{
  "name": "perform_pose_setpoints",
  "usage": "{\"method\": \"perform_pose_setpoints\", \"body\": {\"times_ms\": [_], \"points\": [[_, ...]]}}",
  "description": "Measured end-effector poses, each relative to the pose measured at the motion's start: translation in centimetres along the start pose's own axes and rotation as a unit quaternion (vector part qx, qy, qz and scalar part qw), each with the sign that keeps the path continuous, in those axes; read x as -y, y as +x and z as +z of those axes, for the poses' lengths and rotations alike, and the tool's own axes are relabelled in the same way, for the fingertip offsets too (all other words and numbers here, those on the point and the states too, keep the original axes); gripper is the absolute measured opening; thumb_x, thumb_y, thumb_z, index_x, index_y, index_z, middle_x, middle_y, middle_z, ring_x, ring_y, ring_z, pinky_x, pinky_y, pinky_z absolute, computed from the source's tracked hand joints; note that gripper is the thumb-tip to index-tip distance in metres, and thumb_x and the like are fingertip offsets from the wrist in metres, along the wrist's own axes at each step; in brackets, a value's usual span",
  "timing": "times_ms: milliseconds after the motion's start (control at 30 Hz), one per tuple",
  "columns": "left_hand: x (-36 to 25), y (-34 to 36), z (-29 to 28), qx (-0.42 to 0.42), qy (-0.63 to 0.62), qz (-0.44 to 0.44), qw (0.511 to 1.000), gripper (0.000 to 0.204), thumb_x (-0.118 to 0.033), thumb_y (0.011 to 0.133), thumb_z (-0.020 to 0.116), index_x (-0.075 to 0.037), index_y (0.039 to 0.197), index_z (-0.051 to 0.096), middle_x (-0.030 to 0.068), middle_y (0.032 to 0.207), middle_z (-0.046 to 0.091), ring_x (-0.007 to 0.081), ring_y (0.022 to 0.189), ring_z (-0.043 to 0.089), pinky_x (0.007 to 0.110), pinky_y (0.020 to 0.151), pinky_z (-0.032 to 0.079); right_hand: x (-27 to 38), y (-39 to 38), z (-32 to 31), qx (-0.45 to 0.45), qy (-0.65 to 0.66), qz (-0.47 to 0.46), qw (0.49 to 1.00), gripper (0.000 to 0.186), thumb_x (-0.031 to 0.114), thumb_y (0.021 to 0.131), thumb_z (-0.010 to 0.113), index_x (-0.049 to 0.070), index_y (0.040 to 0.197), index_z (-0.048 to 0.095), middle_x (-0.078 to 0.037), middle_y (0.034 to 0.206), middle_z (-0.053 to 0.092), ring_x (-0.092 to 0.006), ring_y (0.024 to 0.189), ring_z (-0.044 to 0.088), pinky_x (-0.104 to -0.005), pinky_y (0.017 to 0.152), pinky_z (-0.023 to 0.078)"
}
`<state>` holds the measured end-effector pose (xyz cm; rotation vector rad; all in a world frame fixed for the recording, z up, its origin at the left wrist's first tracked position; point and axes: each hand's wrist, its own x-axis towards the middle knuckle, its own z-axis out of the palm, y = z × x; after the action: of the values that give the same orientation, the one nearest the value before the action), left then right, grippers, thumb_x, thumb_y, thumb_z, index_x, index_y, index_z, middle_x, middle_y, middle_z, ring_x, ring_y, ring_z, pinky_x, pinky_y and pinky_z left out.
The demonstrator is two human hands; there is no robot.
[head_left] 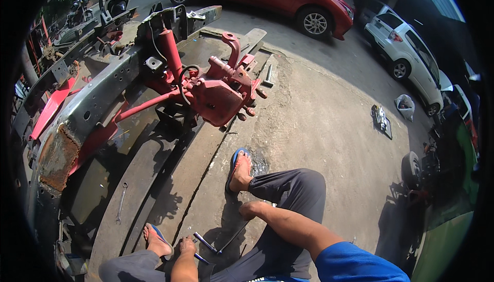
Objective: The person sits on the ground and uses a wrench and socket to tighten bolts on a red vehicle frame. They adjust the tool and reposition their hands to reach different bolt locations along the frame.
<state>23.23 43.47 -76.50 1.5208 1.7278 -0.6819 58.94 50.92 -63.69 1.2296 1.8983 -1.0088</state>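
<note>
We sit on the concrete floor (319, 127) with legs stretched toward a red steering assembly (218, 94), which is bolted to a grey chassis rail (98, 96) lying across long steel plates (139, 179). The left hand (186, 245) is down at the ground between our feet, fingertips just beside a bent steel bar wrench (207, 243). The wrench lies flat on the concrete, its long thin shank (234, 236) running up toward the right hand (249, 210). That hand rests low beside the right knee with the fingers curled in. The view is too small and shadowed for us to tell whether either hand grips the wrench or only touches the floor next to it. As we judge it, the step in hand is picking tools off the ground, not work on the red assembly, which stands well apart from both hands. A next move would call for closing the fingers firmly round the shank, lifting it clear of the small loose piece (201, 259) lying near it, and leaning well forward to reach the bolts. A flat spanner (121, 203) lies on one plate to the left, out of easy reach.
</note>
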Motion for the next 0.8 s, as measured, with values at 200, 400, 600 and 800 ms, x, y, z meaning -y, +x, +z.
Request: {"method": "perform_pose_setpoints", "body": {"times_ms": [200,400,600,800], "points": [[-1.4,-2.0,-1.1,-0.004,0.098,0.123,0.988,0.054,-0.016,0.092,0.064,-0.019,0.145,0.052,0.0206,0.146,0.050,0.0389,0.135,0.052,0.047,0.109,0.046,4.6,-0.1,-5.4,-0.102,0.032,-0.077,0.991,0.038,0.017,0.083,0.059,0.003,0.117,0.070,-0.019,0.114,0.073,-0.0365,0.106,0.070,-0.0476,0.085,0.057],[-3.8,-6.8,-9.5,-0.147,0.048,0.250,0.956,0.039,-0.014,0.089,0.065,-0.014,0.127,0.056,0.0198,0.124,0.060,0.0452,0.107,0.065,0.054,0.088,0.055,9.0,1.4,-10.7,-0.134,0.021,-0.086,0.987,0.037,0.017,0.087,0.060,0.006,0.121,0.067,-0.019,0.112,0.072,-0.0356,0.107,0.069,-0.0452,0.087,0.055],[-3.9,-18.7,-26.3,-0.363,-0.099,0.422,0.825,0.041,-0.012,0.084,0.074,-0.005,0.120,0.056,0.0202,0.114,0.060,0.0418,0.102,0.065,0.047,0.087,0.054,14.9,-1.7,-15.1,-0.067,0.482,-0.274,0.830,0.083,0.076,0.099,0.033,0.007,0.142,0.054,-0.015,0.124,0.067,-0.0252,0.117,0.059,-0.0449,0.102,0.045],[-2.9,-23.7,-36.9,-0.550,-0.184,0.328,0.746,0.037,-0.006,0.092,0.067,-0.006,0.128,0.057,0.0173,0.129,0.062,0.0321,0.114,0.066,0.041,0.096,0.053,20.4,-4.5,-25.5,-0.029,0.626,-0.494,0.603,0.056,0.049,0.102,0.059,0.017,0.147,0.049,0.002,0.073,0.051,-0.0079,0.058,0.049,-0.0251,0.050,0.045]]}}
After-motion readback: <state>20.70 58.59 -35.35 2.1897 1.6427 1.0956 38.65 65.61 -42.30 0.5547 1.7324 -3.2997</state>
